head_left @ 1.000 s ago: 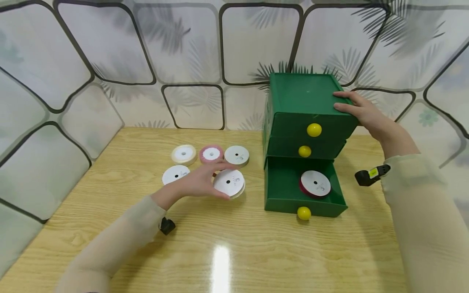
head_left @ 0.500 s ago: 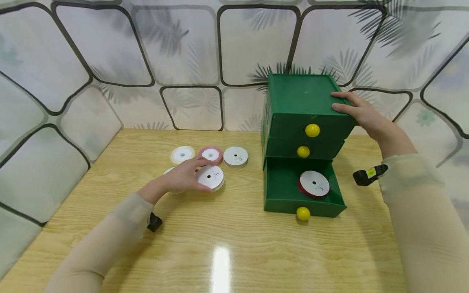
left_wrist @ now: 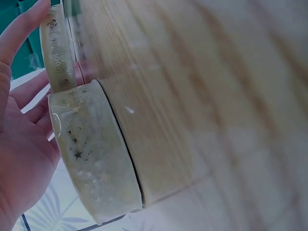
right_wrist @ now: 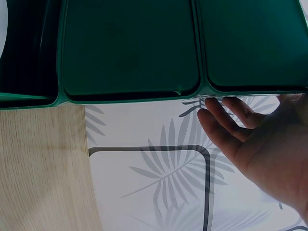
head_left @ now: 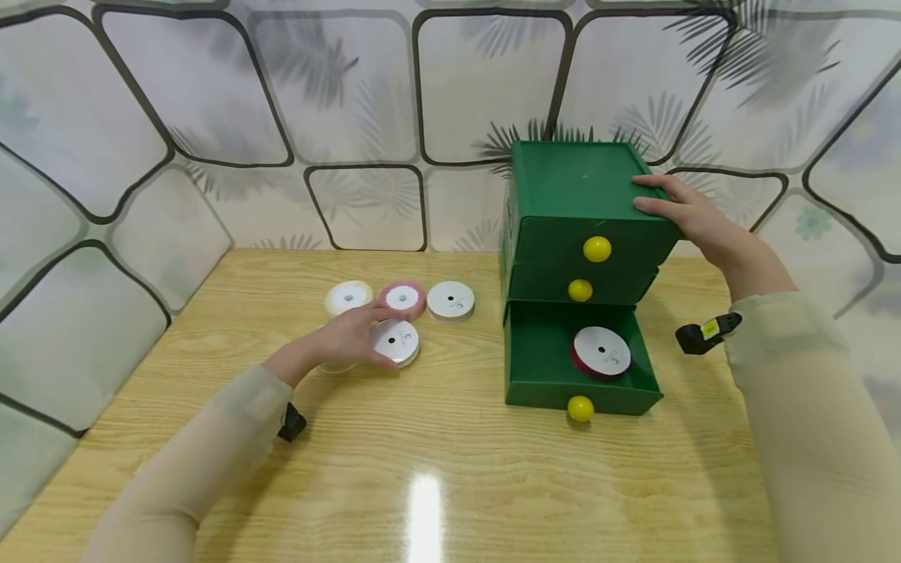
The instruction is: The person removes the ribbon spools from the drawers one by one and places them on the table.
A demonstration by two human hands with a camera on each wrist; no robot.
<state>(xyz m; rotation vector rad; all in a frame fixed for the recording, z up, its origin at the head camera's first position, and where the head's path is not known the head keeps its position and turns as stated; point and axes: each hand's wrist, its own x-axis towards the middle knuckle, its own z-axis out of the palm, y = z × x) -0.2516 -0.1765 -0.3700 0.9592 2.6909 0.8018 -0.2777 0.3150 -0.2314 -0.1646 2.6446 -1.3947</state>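
My left hand (head_left: 345,338) grips a white-faced ribbon spool (head_left: 399,342) by its edge, thumb in front and fingers behind. The left wrist view shows this spool's cream ribbon (left_wrist: 57,53) with gold script. Mostly hidden under the hand in the head view is another spool, whose wide pale ribbon (left_wrist: 96,154) carries gold stars. My right hand (head_left: 693,211) rests with extended fingers on the top right edge of a green drawer cabinet (head_left: 577,184). Its bottom drawer (head_left: 535,391) is pulled out, and a dark red ribbon spool (head_left: 601,352) lies inside.
Behind the left hand stand a cream spool (head_left: 349,297), a pink spool (head_left: 403,299) and a grey-white spool (head_left: 450,301) in a row. Yellow knobs (head_left: 580,409) stick out from the drawer fronts. A patterned wall (head_left: 366,207) borders the wooden table (head_left: 366,469).
My left hand has carried the white-faced spool leftward, away from the cabinet, to just in front of the pink spool. My right hand has stayed on the cabinet.
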